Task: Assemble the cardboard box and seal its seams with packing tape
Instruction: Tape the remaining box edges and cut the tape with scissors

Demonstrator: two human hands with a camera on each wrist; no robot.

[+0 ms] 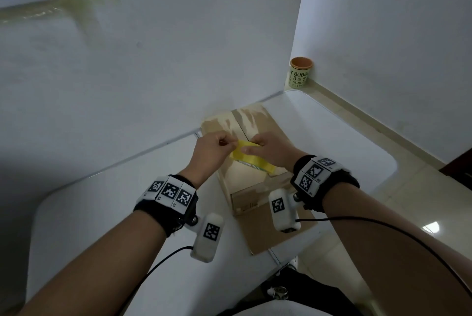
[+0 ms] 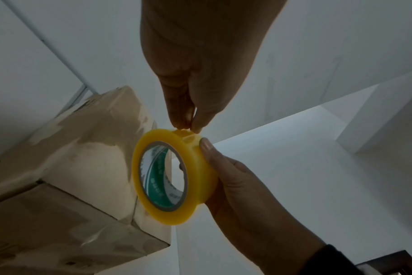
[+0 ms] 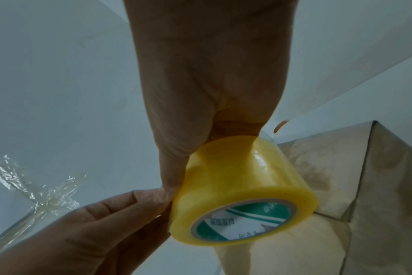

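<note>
A brown cardboard box [image 1: 255, 182] stands on the white table [image 1: 115, 213], its top flaps closed and glossy with clear tape. Just above it both hands hold a yellow roll of packing tape [image 1: 251, 159]. My right hand [image 1: 258, 148] grips the roll [image 3: 242, 186] round its outer face, thumb [image 2: 206, 147] on the rim. My left hand [image 1: 226, 143] pinches a small lifted tab of tape at the top of the roll [image 2: 174, 176] between thumb and fingertips [image 2: 183, 122]. The box [image 2: 71, 167] sits left of the roll in the left wrist view.
A flat piece of cardboard [image 1: 278, 234] lies under the box's near side, at the table's right edge. A paper cup [image 1: 301, 73] stands in the far corner by the wall. Crumpled strips of clear tape [image 3: 35, 186] stick to the wall on the left.
</note>
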